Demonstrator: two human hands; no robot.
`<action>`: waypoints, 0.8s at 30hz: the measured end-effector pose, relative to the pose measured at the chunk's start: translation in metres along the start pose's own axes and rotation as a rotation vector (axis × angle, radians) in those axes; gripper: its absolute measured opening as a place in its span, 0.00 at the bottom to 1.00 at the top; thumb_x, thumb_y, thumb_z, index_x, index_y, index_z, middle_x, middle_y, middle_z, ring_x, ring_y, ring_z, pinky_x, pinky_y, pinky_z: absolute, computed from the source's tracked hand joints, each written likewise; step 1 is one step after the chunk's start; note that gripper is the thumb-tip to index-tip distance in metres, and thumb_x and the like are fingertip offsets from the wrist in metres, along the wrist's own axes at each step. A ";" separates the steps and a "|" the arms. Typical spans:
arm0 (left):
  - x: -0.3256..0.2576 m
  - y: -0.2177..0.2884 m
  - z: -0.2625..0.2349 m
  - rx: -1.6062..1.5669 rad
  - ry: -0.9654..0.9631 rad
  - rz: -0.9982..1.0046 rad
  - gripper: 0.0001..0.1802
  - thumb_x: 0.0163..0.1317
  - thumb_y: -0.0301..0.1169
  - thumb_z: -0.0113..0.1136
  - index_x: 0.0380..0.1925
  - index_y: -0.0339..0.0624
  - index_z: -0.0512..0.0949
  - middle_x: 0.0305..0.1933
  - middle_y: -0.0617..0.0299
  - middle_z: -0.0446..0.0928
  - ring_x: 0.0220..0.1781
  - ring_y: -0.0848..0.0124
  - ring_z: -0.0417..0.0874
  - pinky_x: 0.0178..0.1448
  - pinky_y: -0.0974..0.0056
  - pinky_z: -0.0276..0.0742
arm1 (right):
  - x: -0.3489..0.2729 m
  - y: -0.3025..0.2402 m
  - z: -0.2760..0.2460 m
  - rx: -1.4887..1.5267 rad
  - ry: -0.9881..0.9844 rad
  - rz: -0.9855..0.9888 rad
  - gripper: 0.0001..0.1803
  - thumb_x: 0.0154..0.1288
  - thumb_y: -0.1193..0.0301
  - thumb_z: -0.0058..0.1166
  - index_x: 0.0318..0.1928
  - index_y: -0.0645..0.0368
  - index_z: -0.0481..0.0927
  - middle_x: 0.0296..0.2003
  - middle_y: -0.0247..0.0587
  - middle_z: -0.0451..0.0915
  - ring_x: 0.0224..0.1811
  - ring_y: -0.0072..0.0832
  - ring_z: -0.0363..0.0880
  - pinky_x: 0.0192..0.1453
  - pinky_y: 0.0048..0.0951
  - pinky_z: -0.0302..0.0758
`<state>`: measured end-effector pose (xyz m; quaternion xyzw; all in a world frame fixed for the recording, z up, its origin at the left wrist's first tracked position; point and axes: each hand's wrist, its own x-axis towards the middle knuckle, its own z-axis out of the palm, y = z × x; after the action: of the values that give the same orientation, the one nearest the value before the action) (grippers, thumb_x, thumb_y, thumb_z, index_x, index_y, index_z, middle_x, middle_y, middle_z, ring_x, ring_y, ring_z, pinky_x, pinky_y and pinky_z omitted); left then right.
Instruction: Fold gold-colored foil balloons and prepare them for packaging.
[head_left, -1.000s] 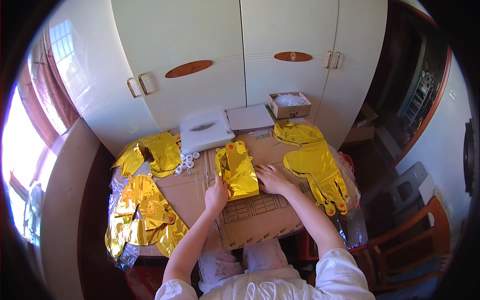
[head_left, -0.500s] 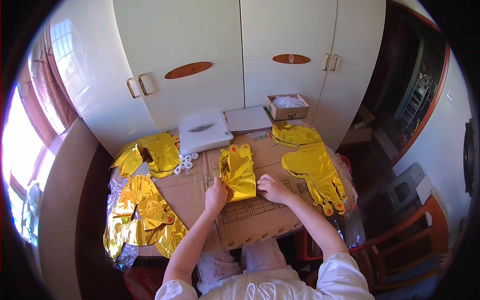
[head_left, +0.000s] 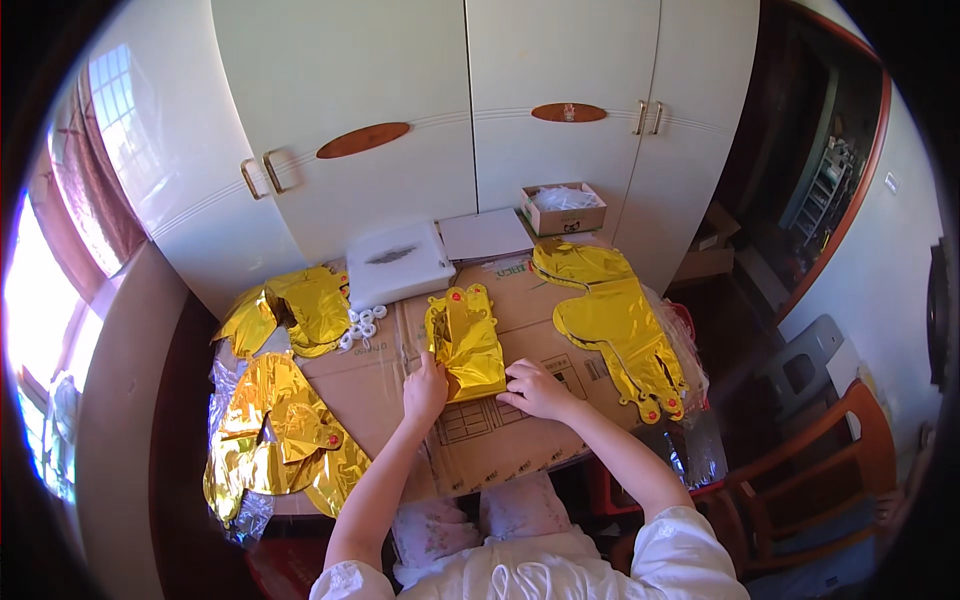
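A folded gold foil balloon (head_left: 466, 345) lies flat on the cardboard in front of me, its small red-dotted tips pointing away. My left hand (head_left: 426, 390) is closed on the balloon's lower left edge, thumb against the foil. At the lower right corner, my right hand (head_left: 538, 388) has its fingertips pressed together on the edge of the same balloon. Another flat gold foil balloon (head_left: 612, 325) is spread to the right. Two more gold foil pieces lie on the left, one crumpled at the back (head_left: 305, 310) and one nearer (head_left: 285, 430).
Flattened cardboard (head_left: 385, 440) covers the table. White ribbon rolls (head_left: 362, 325) sit beside a white, plastic-wrapped flat package (head_left: 398, 265). Behind are a pale flat board (head_left: 486, 235) and an open box of clear plastic pieces (head_left: 565, 208). A wooden chair (head_left: 820, 480) stands at the right.
My right hand has slid slightly toward me, down to the balloon's lower right corner. The left hand keeps its place on the edge. The whole view has shifted a little.
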<state>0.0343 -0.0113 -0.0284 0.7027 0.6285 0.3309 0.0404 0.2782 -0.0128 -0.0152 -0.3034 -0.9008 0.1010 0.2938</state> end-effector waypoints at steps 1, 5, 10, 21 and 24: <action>0.000 0.000 -0.001 0.001 -0.001 0.001 0.10 0.65 0.31 0.50 0.37 0.37 0.64 0.22 0.41 0.78 0.24 0.41 0.80 0.31 0.41 0.76 | 0.000 0.000 0.001 0.017 -0.016 0.050 0.13 0.58 0.63 0.64 0.26 0.61 0.81 0.32 0.41 0.79 0.45 0.39 0.76 0.50 0.38 0.73; 0.001 0.000 -0.004 -0.039 -0.099 -0.135 0.11 0.68 0.36 0.48 0.40 0.40 0.64 0.30 0.37 0.79 0.33 0.36 0.79 0.39 0.37 0.72 | 0.001 -0.003 0.007 0.149 0.043 0.223 0.15 0.58 0.61 0.64 0.27 0.61 0.82 0.32 0.43 0.78 0.43 0.40 0.76 0.51 0.38 0.73; 0.000 0.001 -0.004 -0.042 -0.084 -0.136 0.11 0.67 0.35 0.49 0.41 0.40 0.64 0.30 0.37 0.79 0.32 0.36 0.79 0.38 0.38 0.72 | -0.002 -0.001 0.012 0.039 0.069 0.223 0.17 0.61 0.58 0.62 0.28 0.61 0.84 0.33 0.40 0.79 0.43 0.40 0.76 0.53 0.40 0.72; 0.007 -0.005 0.004 0.087 -0.006 -0.059 0.12 0.65 0.34 0.53 0.38 0.38 0.64 0.24 0.42 0.79 0.26 0.44 0.82 0.30 0.44 0.78 | -0.001 -0.008 0.021 -0.059 0.048 0.389 0.18 0.63 0.54 0.57 0.30 0.56 0.84 0.32 0.39 0.79 0.41 0.39 0.76 0.48 0.41 0.70; 0.004 -0.006 0.004 0.094 0.028 -0.039 0.12 0.64 0.34 0.53 0.37 0.38 0.64 0.23 0.43 0.79 0.26 0.45 0.82 0.29 0.45 0.78 | 0.007 -0.016 0.016 0.025 0.032 0.501 0.19 0.64 0.52 0.56 0.30 0.56 0.83 0.31 0.38 0.79 0.40 0.39 0.76 0.46 0.41 0.70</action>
<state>0.0315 -0.0047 -0.0328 0.6867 0.6575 0.3100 0.0050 0.2563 -0.0210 -0.0189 -0.5152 -0.7913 0.1770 0.2778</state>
